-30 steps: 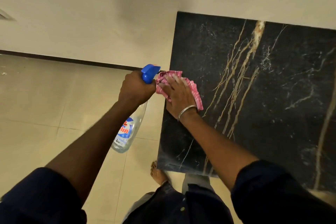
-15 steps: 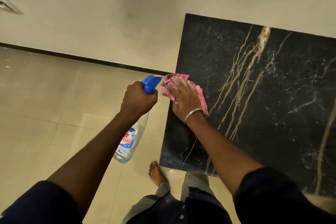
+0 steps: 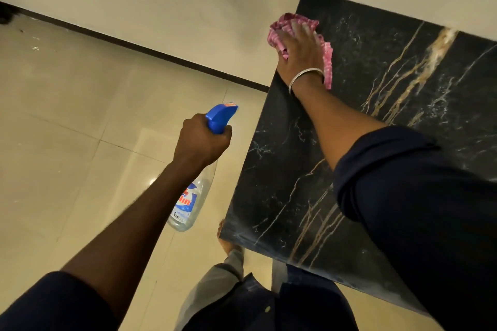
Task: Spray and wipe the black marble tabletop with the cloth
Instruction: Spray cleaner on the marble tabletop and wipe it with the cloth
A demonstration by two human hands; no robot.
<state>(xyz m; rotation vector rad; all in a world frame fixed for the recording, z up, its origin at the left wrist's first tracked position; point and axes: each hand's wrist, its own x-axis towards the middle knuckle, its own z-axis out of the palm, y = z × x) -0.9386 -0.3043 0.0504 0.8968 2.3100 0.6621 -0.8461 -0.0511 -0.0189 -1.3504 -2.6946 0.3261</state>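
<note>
The black marble tabletop (image 3: 376, 121) with gold and white veins fills the right side. A pink cloth (image 3: 293, 23) lies on its far left corner, pressed flat under my right hand (image 3: 301, 54), which wears a metal bangle. My left hand (image 3: 201, 142) is off the table's left edge, over the floor, gripping a clear spray bottle (image 3: 188, 204) by its neck. The bottle's blue trigger head (image 3: 219, 117) points toward the table and its body hangs down.
A cream wall (image 3: 188, 8) with a dark skirting strip (image 3: 150, 51) runs behind the table. Glossy beige floor tiles (image 3: 67, 129) spread to the left. My bare foot (image 3: 226, 242) and grey trouser leg show at the table's near left corner.
My right hand has slid the cloth away from me along the left edge to the far corner. My left hand with the bottle has stayed back, so the two hands are now apart.
</note>
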